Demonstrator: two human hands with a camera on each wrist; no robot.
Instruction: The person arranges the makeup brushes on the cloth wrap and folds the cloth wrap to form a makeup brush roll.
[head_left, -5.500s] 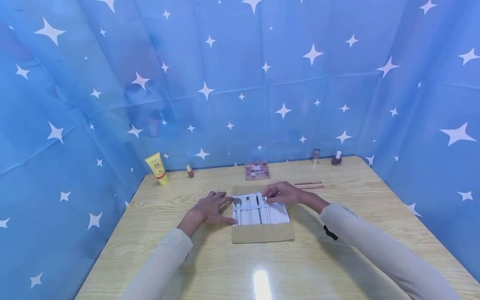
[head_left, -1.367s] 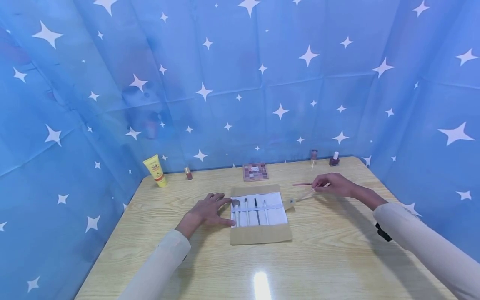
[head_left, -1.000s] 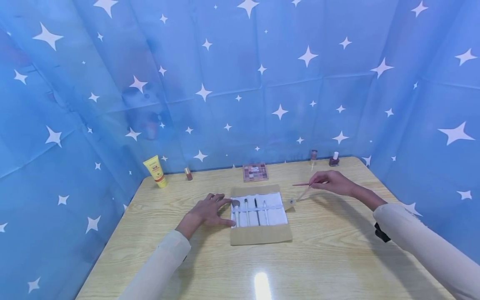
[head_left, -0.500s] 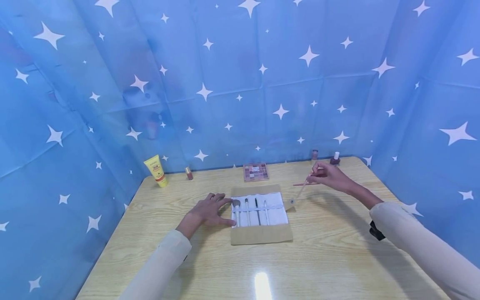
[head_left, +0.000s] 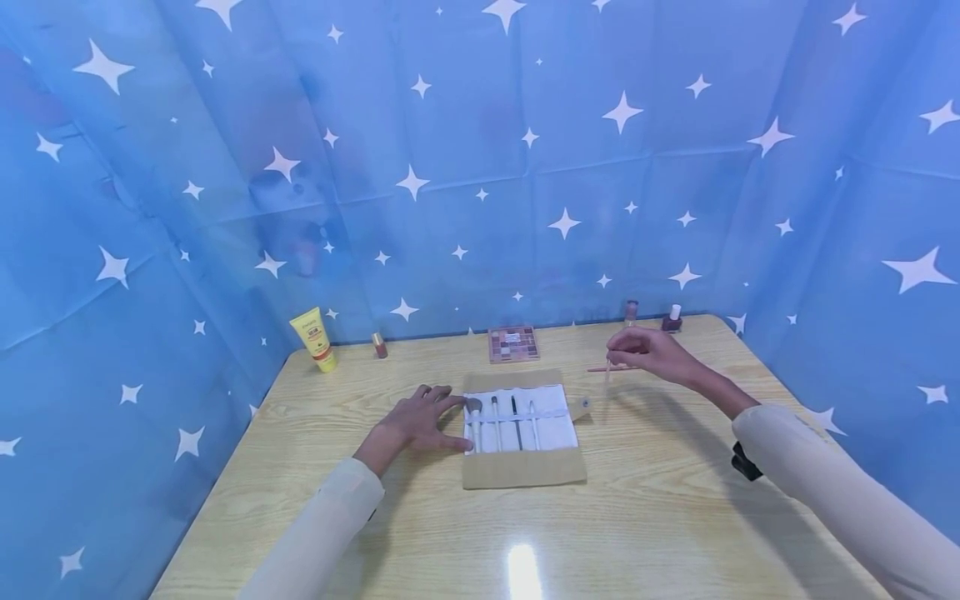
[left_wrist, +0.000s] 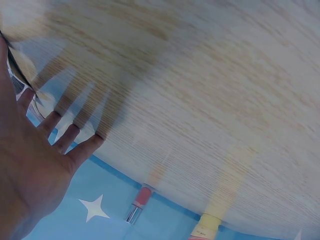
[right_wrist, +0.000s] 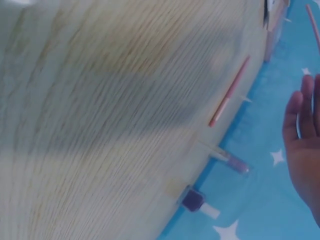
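A tan brush roll [head_left: 522, 471] lies unfolded on the table, its white inner side up. Several makeup brushes [head_left: 498, 425] stand side by side under its band. My left hand [head_left: 420, 421] rests at the roll's left edge, fingers spread and thumb near the lower corner. To the right of the roll, my right hand [head_left: 654, 353] pinches a slim pink makeup brush [head_left: 607, 370] above the table, its free end pointing down. In the right wrist view, part of this makeup brush shows at the top right edge. Another slim pink stick [right_wrist: 229, 92] lies on the table behind the hand.
Along the back edge stand a yellow tube [head_left: 315, 340], a small lipstick-like tube [head_left: 379, 345], an eyeshadow palette [head_left: 513, 343], a clear-and-mauve tube [head_left: 631, 312] and a dark nail polish bottle [head_left: 672, 319]. A tan strap [head_left: 579, 408] sticks out right of the roll.
My right hand left the roll, picked up one of two slim sticks from the table, then shifted left while tilting it from slanted to nearly upright. My left hand stayed put.
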